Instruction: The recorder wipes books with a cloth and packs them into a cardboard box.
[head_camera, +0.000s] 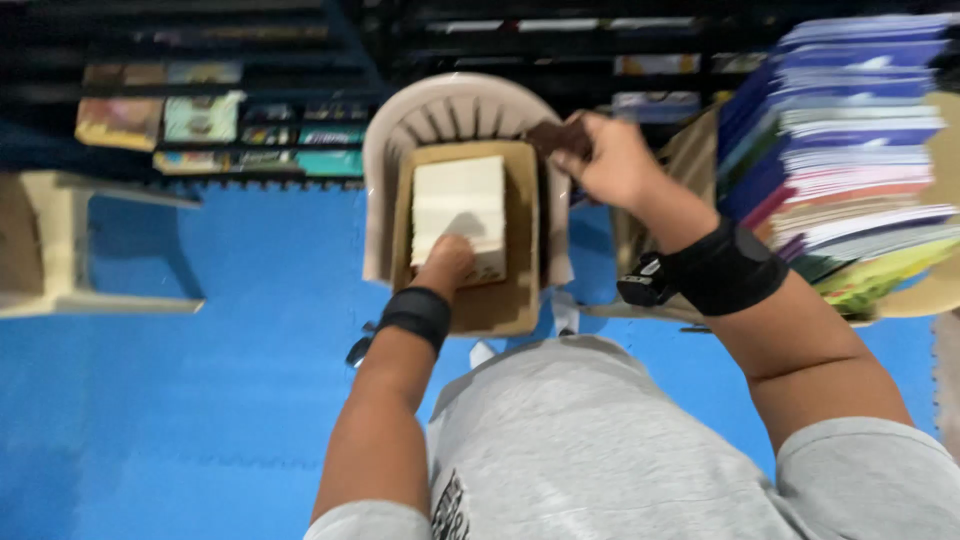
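Matt brown cardboard box (520, 240) under the left grip (447, 262), cream paper stack (460, 205) within; smooth beige plastic chair (450, 110) beneath; blue foam floor (250, 330).

Blue foam floor mats (200, 400), dark shelving (200, 60) behind, beige plastic chairs (60, 250)

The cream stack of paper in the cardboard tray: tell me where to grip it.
Judging by its pose, grip the stack of paper by its two long sides, from above. It lies flat in the cardboard tray on the plastic chair; the left hand already presses its near end.
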